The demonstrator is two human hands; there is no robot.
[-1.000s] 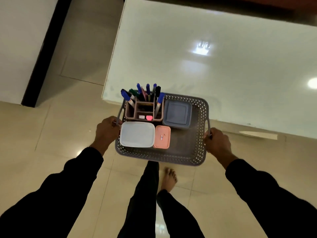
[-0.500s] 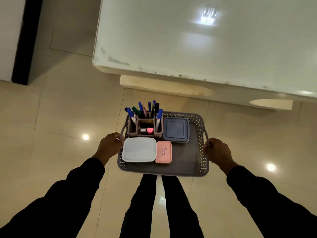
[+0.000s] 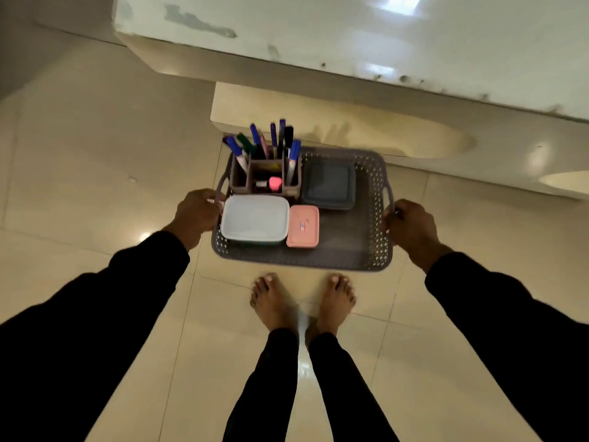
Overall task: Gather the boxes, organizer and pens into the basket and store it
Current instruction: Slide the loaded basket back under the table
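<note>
I hold a grey perforated basket low over the tiled floor, in front of my bare feet. My left hand grips its left handle and my right hand grips its right handle. Inside stand a brown organizer full of pens, a white box, a small pink box and a dark blue box. The basket's far edge sits close to the table's pale base.
A white glossy table with a chipped edge looms above and ahead. Its cream base stands on the floor just beyond the basket. Beige floor tiles spread to the left and right.
The basket has come off the table and gone down toward the floor with both hands still on its handles. The view has tilted down, and both my feet now show.
</note>
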